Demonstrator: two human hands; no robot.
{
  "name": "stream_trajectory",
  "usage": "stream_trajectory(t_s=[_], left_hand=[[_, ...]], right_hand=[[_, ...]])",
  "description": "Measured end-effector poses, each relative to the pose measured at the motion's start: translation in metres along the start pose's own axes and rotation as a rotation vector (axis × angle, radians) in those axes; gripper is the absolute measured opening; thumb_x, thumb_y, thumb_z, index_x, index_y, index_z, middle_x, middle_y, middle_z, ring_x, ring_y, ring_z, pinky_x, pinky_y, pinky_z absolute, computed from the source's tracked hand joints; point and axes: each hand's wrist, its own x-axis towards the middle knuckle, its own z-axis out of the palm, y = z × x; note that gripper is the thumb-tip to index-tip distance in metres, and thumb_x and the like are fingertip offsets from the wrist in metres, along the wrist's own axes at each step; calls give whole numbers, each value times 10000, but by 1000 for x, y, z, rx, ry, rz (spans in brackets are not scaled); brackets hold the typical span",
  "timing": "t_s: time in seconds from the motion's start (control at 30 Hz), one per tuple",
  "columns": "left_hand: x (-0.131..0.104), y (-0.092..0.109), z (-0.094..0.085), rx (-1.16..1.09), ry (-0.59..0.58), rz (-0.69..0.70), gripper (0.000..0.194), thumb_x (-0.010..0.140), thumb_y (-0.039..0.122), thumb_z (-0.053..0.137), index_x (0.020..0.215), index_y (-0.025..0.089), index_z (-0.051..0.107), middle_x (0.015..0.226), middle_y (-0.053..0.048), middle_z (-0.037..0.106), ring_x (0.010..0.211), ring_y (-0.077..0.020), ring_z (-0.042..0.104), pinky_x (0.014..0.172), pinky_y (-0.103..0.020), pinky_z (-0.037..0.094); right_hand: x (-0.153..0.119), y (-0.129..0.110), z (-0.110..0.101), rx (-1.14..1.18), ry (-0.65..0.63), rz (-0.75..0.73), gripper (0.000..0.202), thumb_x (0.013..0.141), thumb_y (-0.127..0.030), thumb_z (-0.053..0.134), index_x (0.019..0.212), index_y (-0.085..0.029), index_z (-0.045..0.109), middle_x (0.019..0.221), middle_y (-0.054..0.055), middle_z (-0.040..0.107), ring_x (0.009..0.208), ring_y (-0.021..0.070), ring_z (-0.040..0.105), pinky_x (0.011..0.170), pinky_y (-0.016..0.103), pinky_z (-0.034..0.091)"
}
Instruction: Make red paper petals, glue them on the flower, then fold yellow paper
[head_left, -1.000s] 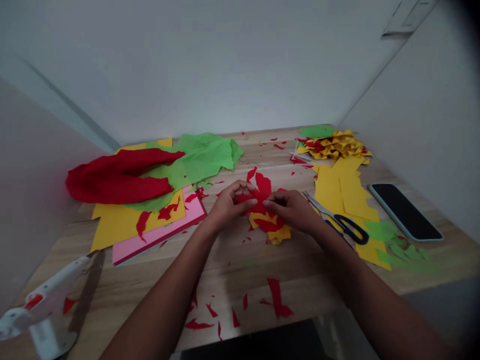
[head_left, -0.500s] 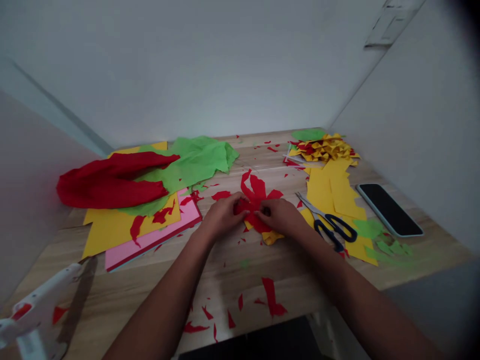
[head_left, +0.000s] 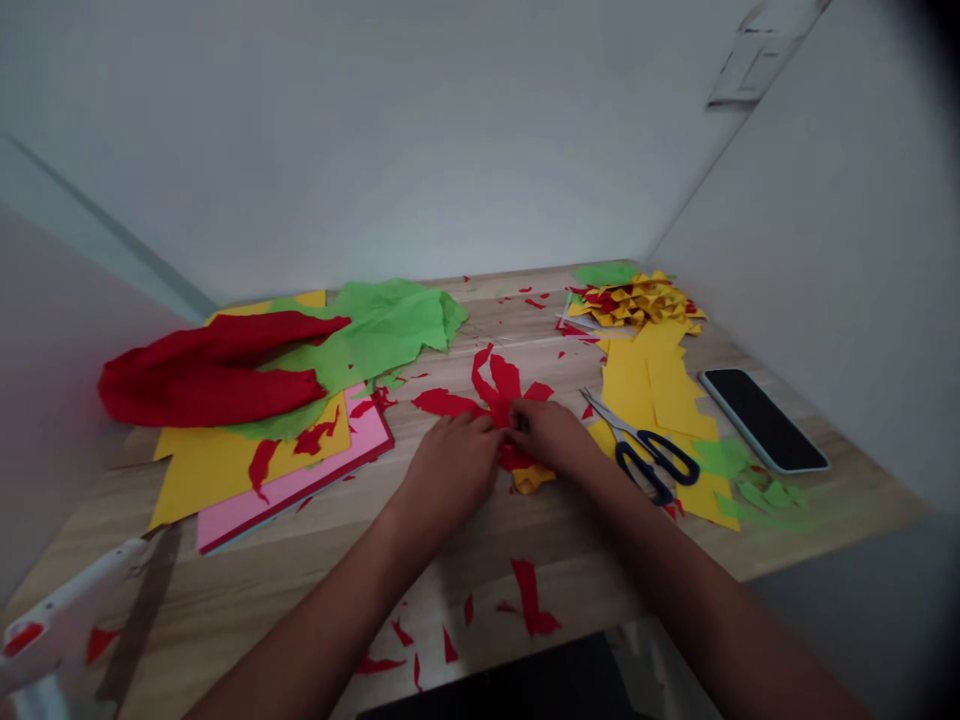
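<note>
A red paper flower [head_left: 506, 378] with ragged petals lies on the table in front of me, a folded yellow paper piece [head_left: 534, 478] showing below it. My left hand [head_left: 459, 455] covers the flower's lower left part, its fingers bent and closed at the middle. Pinched fingers of my right hand [head_left: 551, 435] hold the centre from the other side. The fingertips of both hands meet there and hide what lies between them. Dark-handled scissors [head_left: 637, 450] rest open-bladed just right of my right hand.
Red and green crepe paper [head_left: 210, 370] lies over yellow and pink sheets [head_left: 277, 500] at left. A glue gun [head_left: 71, 610] stands front left. Yellow strips [head_left: 645, 375], folded yellow pieces [head_left: 645, 300] and a phone [head_left: 765, 420] are at right. Red scraps [head_left: 534, 600] litter the wooden table [head_left: 600, 570].
My left hand has moved right, over the flower's lower left side and against my right hand's fingertips. A left petal shows more fully. The whole view has shifted slightly.
</note>
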Motion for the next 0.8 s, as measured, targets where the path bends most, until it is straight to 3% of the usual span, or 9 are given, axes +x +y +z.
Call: stream_trajectory(t_s=[0.17, 0.3, 0.47, 0.8], left_hand=[[-17, 9, 20, 103, 26, -16, 304, 931, 214, 498, 1190, 148, 642, 1177, -120, 673, 1051, -303, 577, 857, -434, 433], [-22, 4, 24, 103, 17, -10, 325, 943, 191, 461, 1223, 195, 627, 1292, -81, 640, 1124, -291, 544, 906, -439, 408], [-24, 3, 23, 106, 17, -8, 384, 900, 122, 481, 1243, 224, 621, 1344, -50, 630, 1149, -282, 526, 924, -430, 390], [-16, 14, 19, 169, -21, -60, 582, 922, 101, 444, 1478, 263, 388, 1292, -53, 647, 1081, -267, 535, 883, -407, 394]], right_hand=[[-2, 1, -3, 81, 64, -26, 108, 871, -319, 642, 849, -215, 661, 781, 42, 703, 709, 179, 608, 593, 255, 330], [-1, 12, -18, 162, 251, 23, 212, 951, -343, 480, 957, -226, 656, 786, 21, 692, 715, 162, 601, 628, 246, 359], [3, 31, -26, 236, 427, 104, 278, 922, -391, 461, 904, -196, 658, 643, -2, 610, 623, 158, 560, 573, 250, 336], [8, 36, -24, 269, 494, 126, 259, 895, -379, 485, 867, -201, 670, 640, -9, 620, 627, 154, 572, 581, 244, 339]])
